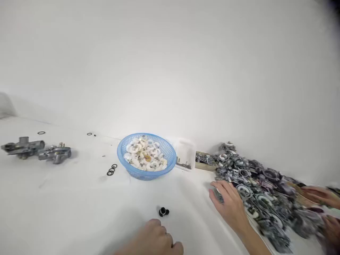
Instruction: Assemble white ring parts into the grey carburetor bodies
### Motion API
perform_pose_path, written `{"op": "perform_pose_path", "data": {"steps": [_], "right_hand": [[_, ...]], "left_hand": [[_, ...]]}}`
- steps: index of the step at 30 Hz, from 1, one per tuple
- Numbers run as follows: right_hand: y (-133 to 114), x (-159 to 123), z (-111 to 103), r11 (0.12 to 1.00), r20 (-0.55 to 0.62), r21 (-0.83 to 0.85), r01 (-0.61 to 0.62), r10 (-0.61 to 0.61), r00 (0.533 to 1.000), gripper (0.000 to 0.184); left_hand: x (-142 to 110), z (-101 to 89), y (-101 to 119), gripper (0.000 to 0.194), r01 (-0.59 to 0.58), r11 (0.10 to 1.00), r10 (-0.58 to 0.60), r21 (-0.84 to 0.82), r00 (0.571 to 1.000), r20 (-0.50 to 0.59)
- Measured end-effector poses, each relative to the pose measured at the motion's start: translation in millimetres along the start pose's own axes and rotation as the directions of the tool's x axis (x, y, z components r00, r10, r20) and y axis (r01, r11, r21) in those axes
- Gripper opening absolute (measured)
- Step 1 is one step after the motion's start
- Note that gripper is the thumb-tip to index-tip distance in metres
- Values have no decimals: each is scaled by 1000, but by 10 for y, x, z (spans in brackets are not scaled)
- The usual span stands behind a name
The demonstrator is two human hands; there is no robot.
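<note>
My left hand (155, 238) is low in the middle, its fingers curled in a loose fist. Whatever may be inside it is hidden. Just beyond its knuckles a small black fitting (163, 211) lies on the white table (79, 212). At the near-left edge of a heap of grey metal parts (261, 191), my right hand (230, 205) curls its fingers over a grey metal part (218, 194), mostly covered by the hand. The heap's pieces look like carburetor bodies and rings.
A blue basket (120, 156) holds white plastic rings. Beside it are a white tray (187, 150) with small pins and a cardboard box (204, 166) of metal parts. Two carburetors (23, 147) and black O-rings (110, 172) lie left. Another person's hands (322, 196) reach in at right.
</note>
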State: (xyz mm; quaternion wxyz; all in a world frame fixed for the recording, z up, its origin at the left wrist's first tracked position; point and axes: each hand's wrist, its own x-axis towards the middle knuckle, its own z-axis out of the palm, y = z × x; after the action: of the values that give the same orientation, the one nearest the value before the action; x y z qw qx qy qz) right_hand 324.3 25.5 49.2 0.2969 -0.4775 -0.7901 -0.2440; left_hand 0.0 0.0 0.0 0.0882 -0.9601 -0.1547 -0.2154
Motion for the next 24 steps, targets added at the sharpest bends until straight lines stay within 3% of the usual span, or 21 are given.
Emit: {"op": "perform_pose_path", "data": {"steps": [6, 11, 17, 21, 24], "right_hand": [[-623, 350, 312, 958, 221, 275, 80, -144, 964, 20], [-1061, 321, 476, 903, 296, 429, 35, -177, 939, 9], [-1110, 61, 627, 889, 323, 453, -62, -99, 941, 21], [-1112, 34, 679, 884, 344, 457, -101, -71, 936, 20], [-1121, 40, 686, 877, 365, 467, -116, -72, 928, 22]], "left_hand": [[-13, 15, -119, 25, 96, 995, -96, 5, 991, 92], [-24, 47, -261, 22, 197, 979, -202, 51, 968, 147], [-21, -148, -379, 19, 409, 911, -412, 58, 890, 197], [-27, -126, -437, 25, 486, 872, -486, 59, 842, 234], [-38, -83, -441, 25, 500, 865, -495, 47, 831, 256]]}}
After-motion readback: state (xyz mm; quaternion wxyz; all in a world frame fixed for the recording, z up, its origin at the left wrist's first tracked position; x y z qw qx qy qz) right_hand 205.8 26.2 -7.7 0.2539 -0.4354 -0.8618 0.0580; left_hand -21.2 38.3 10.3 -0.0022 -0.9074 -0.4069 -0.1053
